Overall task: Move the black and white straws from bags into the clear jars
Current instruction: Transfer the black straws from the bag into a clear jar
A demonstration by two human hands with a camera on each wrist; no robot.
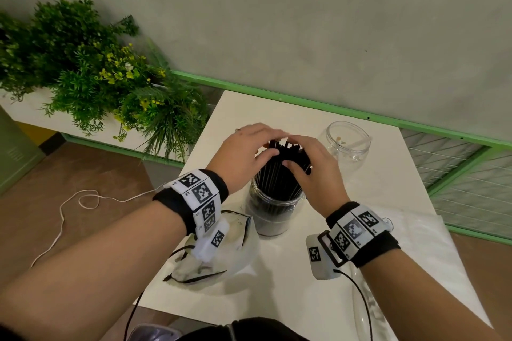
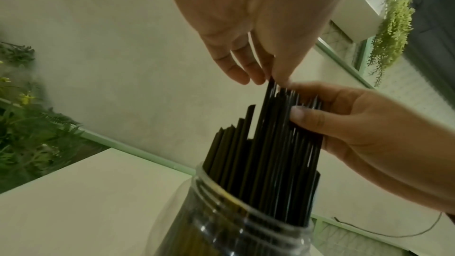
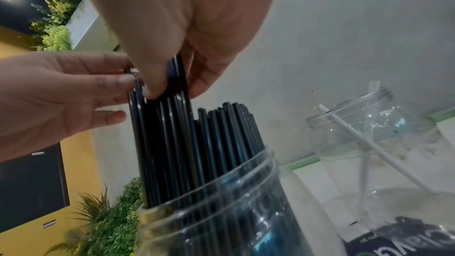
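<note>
A clear jar [image 1: 273,202] [image 2: 246,221] [image 3: 221,201] stands mid-table, packed with black straws [image 1: 279,177] [image 2: 265,153] [image 3: 172,133] that rise well above its mouth. My right hand [image 1: 313,171] [image 2: 369,124] [image 3: 184,17] grips a taller bunch of them near the tops, thumb in front and fingers behind. My left hand [image 1: 246,147] [image 2: 246,26] [image 3: 61,94] lies over the straw tips from the left, its fingers nearly straight and touching them. A second clear jar [image 1: 349,144] [image 3: 381,143] stands behind and to the right with a white straw [image 3: 357,133] leaning inside.
A crumpled clear bag [image 1: 230,252] lies near the front left of the white table [image 1: 304,111]. Another clear bag [image 1: 410,243] lies at the right. Leafy plants [image 1: 97,69] crowd the left, and a green rail [image 1: 332,108] runs along the wall.
</note>
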